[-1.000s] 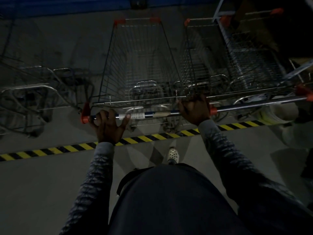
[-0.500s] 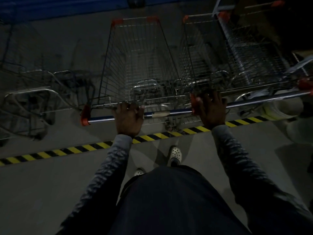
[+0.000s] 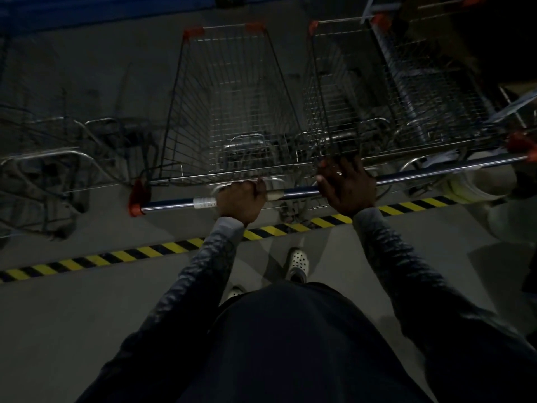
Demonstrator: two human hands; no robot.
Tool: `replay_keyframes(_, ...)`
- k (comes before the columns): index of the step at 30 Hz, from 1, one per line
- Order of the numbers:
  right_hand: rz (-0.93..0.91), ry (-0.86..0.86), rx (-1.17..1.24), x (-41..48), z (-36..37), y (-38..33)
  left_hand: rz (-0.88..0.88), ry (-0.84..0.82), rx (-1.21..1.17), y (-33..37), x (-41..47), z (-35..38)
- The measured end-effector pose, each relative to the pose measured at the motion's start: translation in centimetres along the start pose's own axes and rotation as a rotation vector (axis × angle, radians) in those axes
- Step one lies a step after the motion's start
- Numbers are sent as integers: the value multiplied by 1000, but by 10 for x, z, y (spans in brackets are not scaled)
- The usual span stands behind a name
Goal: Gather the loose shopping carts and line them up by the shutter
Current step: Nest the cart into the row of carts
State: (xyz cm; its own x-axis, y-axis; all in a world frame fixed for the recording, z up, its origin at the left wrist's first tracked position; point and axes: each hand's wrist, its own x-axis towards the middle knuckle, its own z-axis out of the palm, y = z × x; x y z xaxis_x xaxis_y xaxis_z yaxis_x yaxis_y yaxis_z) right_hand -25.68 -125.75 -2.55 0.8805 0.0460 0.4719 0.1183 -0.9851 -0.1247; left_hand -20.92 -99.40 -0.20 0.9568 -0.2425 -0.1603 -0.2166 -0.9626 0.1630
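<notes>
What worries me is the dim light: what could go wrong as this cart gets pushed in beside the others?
1. The right hand lies over the handle right where the pushed cart meets the neighbouring cart; fingers could get pinched between them.
2. Only the left hand clearly grips, so the cart may drift toward the metal frames on the left and snag.

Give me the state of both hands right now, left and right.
Left hand: closed, gripping the cart handle.
Right hand: on the same handle's right end, fingers spread forward; whether it grips cannot be told.
</notes>
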Motion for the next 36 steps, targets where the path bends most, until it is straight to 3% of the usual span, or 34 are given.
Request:
replay_keyframes(5,22,22,-35,-3,8,1,-214,76,-17,-71,2,-7)
replay_keyframes(7,18,34,-23,-2,11,0,-104,199,144,-105,-5,-9)
replay_keyframes(9,19,47,-22,-2,15,-3,-68,142,326,-132,-13,-3)
replay_keyframes(11,28,66,-37,-3,17,-5,-58,147,332,-144,-9,9)
replay_keyframes(16,3,90,-22,-1,16,-4,57,500,440,-140,-7,24)
replay_keyframes(21,7,98,2,-1,13,-4,145,499,534,-138,-14,25)
replay_keyframes(36,-5,97,38,0,6,-5,200,480,353,-133,-30,22)
